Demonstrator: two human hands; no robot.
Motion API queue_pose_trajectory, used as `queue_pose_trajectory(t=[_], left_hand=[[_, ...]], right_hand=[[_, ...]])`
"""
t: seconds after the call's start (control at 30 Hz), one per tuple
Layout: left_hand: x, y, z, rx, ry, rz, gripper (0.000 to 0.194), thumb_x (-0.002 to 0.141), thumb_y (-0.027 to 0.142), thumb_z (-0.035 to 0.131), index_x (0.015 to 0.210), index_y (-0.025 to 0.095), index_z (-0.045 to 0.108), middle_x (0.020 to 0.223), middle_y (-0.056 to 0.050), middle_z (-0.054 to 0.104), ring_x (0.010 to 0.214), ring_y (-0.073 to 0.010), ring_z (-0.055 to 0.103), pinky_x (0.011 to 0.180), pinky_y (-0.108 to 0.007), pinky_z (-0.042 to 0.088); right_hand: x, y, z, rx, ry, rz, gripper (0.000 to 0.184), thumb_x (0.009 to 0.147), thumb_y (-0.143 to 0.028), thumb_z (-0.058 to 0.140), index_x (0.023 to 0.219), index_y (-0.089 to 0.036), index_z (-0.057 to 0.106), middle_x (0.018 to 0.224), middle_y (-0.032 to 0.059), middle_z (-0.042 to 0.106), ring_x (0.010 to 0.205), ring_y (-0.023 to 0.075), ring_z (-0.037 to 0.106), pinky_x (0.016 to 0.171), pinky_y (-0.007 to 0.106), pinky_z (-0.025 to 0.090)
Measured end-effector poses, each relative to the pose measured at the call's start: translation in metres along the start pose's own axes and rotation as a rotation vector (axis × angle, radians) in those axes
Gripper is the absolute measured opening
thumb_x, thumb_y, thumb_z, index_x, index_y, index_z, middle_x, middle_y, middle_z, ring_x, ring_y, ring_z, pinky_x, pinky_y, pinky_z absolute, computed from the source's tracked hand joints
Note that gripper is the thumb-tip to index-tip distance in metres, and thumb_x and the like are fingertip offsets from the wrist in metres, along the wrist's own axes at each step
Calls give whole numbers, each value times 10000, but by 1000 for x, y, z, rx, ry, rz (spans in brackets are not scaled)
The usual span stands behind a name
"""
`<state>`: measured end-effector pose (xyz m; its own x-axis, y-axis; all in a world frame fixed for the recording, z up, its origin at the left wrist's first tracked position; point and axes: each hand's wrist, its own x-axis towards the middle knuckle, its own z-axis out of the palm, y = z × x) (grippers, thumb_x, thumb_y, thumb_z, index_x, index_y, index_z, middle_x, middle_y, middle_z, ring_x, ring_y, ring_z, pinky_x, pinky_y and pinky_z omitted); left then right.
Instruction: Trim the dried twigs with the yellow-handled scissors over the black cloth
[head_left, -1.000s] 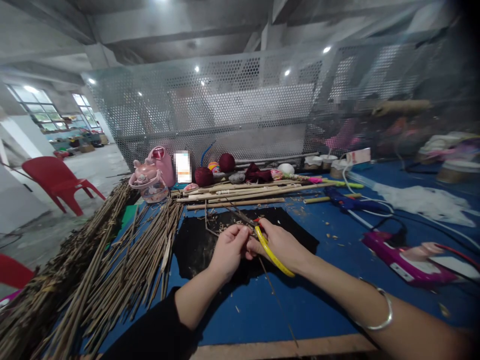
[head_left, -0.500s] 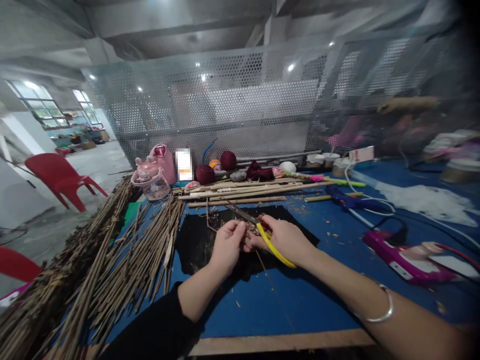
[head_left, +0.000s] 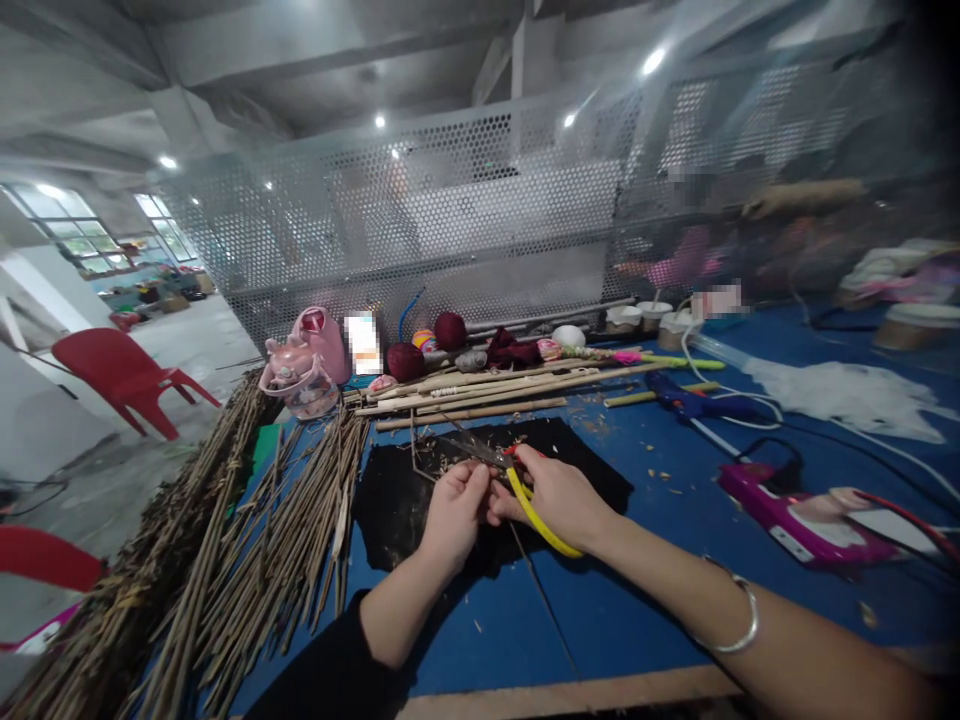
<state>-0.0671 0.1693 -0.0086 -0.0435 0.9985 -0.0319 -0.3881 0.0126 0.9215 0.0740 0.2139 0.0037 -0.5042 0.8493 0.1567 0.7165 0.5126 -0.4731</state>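
My right hand (head_left: 562, 500) is closed around scissors (head_left: 541, 522) with a yellow handle, the blades pointing up and left over a black cloth (head_left: 390, 515). Close against it, my left hand (head_left: 459, 505) is closed in a pinch. A thin dry stick (head_left: 541, 590) runs from between the fingers toward the table's front edge; its upper end is hidden by the hands. Small pale shavings lie on the cloth around the blades. Another thin stick (head_left: 413, 440) lies bent on the cloth, left of the blades.
Many thin stems (head_left: 289, 550) lie on the blue table's left side, beside a thick bundle (head_left: 150, 530). Thicker canes (head_left: 480, 385) and balls of yarn (head_left: 406, 361) line the back. To the right are a blue glue gun (head_left: 697, 402), a purple power strip (head_left: 795, 520) and cables.
The camera view has shifted slightly. Both hands stay together, the right one still gripping the scissors, and the stick remains between them at nearly the same angle.
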Motion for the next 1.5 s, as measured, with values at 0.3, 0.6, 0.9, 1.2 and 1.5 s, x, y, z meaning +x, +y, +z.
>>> queue_pose_trajectory(t=[0.3,0.6,0.9,1.2,1.5], left_hand=[[-1,5,-3,14,43,-37,339,693,434,608,788,115,545,617,-19,601,464,-57,494,415,-154,385],[0,7,-5,36,67,-17,315,698,424,603,719,112,559,607,-22,595,444,-52,482,433,-163,388],[-2,6,-4,75,71,42,267,724,390,586,729,124,582,597,-6,586,441,-53,479,448,-174,390],[-2,12,0,136,43,25,254,743,366,571,677,121,565,577,-10,585,442,-55,469,452,-177,390],[-2,3,-1,118,26,-20,346,779,468,477,725,126,489,501,5,558,359,-47,434,344,-147,329]], right_hand=[[6,6,0,2,-38,8,357,681,-561,546,746,-212,500,640,6,589,534,131,510,483,220,274],[3,-3,-9,27,-37,-60,433,625,-541,617,845,-201,464,792,27,576,687,163,536,575,239,334],[3,-2,-4,28,31,-138,477,637,-548,607,886,-172,454,864,65,536,811,201,504,710,308,370],[0,-4,-3,95,-47,-53,384,652,-501,617,813,-209,426,781,30,581,713,175,547,600,253,352],[2,-2,1,42,-40,-2,336,669,-506,580,766,-211,453,640,0,581,571,147,541,498,219,293]])
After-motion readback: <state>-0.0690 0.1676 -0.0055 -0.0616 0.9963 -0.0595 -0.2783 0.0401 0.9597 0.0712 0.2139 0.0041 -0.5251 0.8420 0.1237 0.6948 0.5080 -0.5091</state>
